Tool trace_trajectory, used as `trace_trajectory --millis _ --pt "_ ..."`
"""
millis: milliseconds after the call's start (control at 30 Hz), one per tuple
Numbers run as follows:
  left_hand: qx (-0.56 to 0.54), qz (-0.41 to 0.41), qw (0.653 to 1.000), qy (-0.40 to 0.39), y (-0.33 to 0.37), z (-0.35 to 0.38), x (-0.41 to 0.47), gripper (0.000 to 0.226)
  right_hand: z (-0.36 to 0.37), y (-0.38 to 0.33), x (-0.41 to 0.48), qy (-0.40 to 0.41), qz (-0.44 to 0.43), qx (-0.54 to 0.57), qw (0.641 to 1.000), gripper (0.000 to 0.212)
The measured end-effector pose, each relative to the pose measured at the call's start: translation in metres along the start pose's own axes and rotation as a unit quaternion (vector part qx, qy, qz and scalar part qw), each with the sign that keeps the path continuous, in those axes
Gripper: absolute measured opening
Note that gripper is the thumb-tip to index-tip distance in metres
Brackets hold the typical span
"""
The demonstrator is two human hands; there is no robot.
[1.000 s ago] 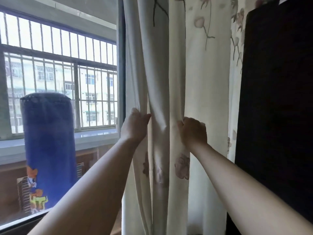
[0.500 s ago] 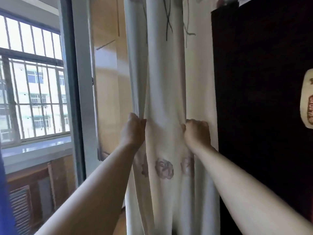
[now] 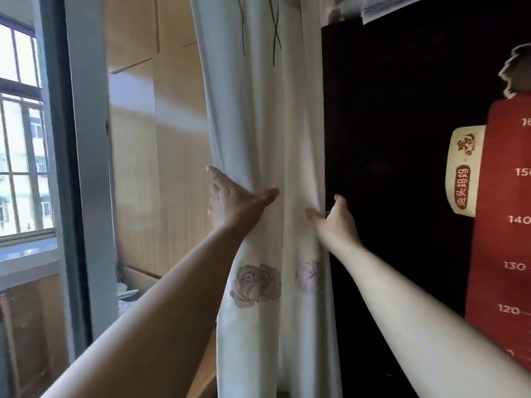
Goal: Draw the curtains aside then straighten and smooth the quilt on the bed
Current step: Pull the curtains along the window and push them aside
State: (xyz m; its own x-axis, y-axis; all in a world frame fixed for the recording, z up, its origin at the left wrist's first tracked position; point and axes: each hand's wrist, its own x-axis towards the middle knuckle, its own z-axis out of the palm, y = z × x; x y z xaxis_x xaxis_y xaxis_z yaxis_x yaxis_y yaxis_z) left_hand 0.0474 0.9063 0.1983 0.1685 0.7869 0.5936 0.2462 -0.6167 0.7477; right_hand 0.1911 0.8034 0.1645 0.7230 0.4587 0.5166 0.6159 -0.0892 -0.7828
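The cream curtain (image 3: pixel 258 124), printed with pale roses, hangs bunched in narrow folds beside a dark cabinet. My left hand (image 3: pixel 232 202) lies flat against the curtain's left folds, fingers straight and thumb stretched to the right. My right hand (image 3: pixel 334 222) is at the curtain's right edge next to the cabinet. Its thumb points left onto the fabric and its fingers are spread, not clenched. The bed and quilt are out of view.
A tall dark cabinet (image 3: pixel 402 139) stands right of the curtain, with a red height chart (image 3: pixel 511 225) on it. The barred window (image 3: pixel 20 139) and its grey frame (image 3: pixel 86 168) are at the left. A light wooden panel wall (image 3: pixel 158 168) lies between frame and curtain.
Both hands gripped folds of the curtain and carried them right to the cabinet; now the fingers have opened. The view swung right, and the blue bag by the window left the frame.
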Motion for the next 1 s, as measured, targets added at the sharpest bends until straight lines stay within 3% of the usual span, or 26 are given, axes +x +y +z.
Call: trace_trajectory --millis 33,100,167,233,400,667,833,933,1000 --pt "-0.007 -0.016 1.0 -0.006 0.001 0.005 0.004 0.123 0.0 0.002 0.002 0.005 -0.025 -0.035 0.999 0.059" --pt "0.015 -0.023 1.0 -0.01 0.0 0.014 0.012 0.08 0.0 0.004 0.006 0.013 -0.084 -0.117 0.989 0.027" --pt "0.053 -0.002 0.999 -0.006 -0.002 0.021 0.017 0.047 0.0 0.006 0.011 0.006 -0.133 -0.199 0.971 0.027" --pt "0.077 0.022 0.997 0.003 -0.006 0.027 0.02 0.036 0.002 0.011 0.018 0.006 -0.169 -0.266 0.949 0.031" --pt "0.142 0.038 0.989 0.028 -0.014 0.045 0.039 0.032 0.018 0.025 0.051 0.01 -0.232 -0.351 0.907 0.024" --pt "0.157 0.017 0.987 0.019 -0.038 0.098 0.081 0.02 0.053 0.05 0.112 -0.019 -0.241 -0.362 0.9 0.021" --pt "0.146 0.01 0.989 0.012 -0.042 0.131 0.099 0.015 0.063 0.06 0.139 -0.04 -0.204 -0.341 0.917 0.024" --pt "0.137 0.003 0.991 0.0 -0.04 0.14 0.105 0.015 0.065 0.061 0.146 -0.049 -0.191 -0.272 0.942 0.025" --pt "0.116 0.005 0.993 -0.001 -0.042 0.145 0.111 0.022 0.064 0.057 0.154 -0.038 -0.201 -0.2 0.958 0.042"
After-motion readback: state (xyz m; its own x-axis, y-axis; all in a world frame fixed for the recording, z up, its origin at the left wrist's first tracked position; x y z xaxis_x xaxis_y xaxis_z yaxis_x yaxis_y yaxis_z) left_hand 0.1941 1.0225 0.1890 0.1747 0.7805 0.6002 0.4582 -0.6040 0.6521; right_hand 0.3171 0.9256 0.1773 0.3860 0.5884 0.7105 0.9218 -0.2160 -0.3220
